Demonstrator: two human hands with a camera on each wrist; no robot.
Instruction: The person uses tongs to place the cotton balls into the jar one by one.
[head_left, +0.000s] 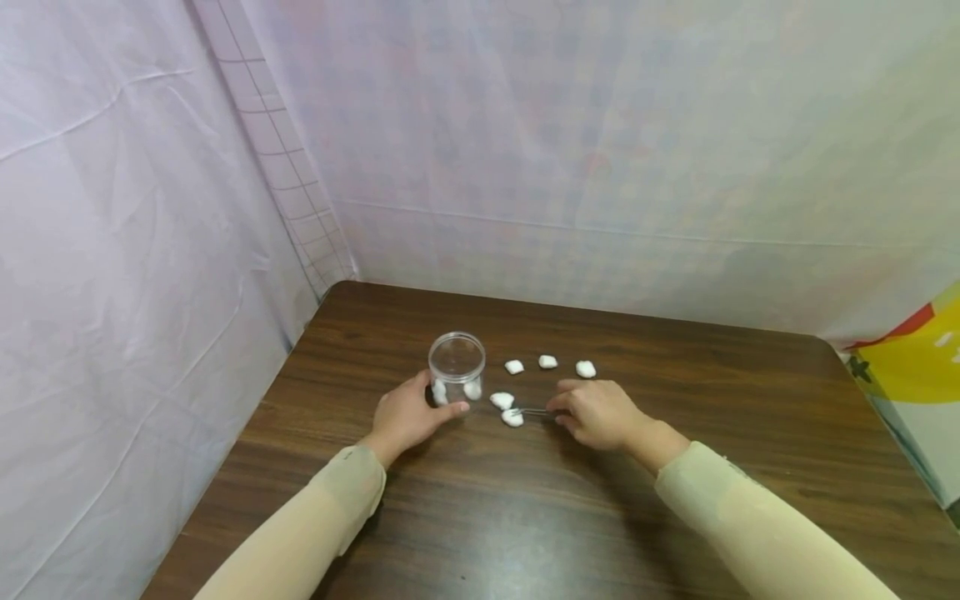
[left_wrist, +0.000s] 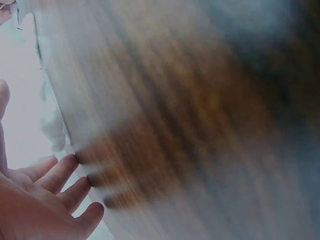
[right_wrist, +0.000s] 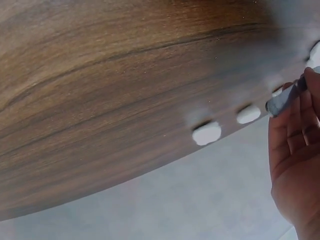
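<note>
My left hand holds a clear round jar by its side, thumb in front and fingers behind. A few cotton balls show through the jar's lower wall. In the left wrist view the fingers are spread and slightly bent, and the jar is hard to make out. My right hand grips metal tweezers between thumb and fingers. The tweezers' tips lie on a cotton ball just right of the jar; whether they pinch it I cannot tell. Another cotton ball sits right behind that one.
Behind the tweezers, three cotton balls lie in a row: one on the left, one in the middle and one on the right. The dark wooden table ends at a pale curtain. A yellow and red item stands beyond the right edge.
</note>
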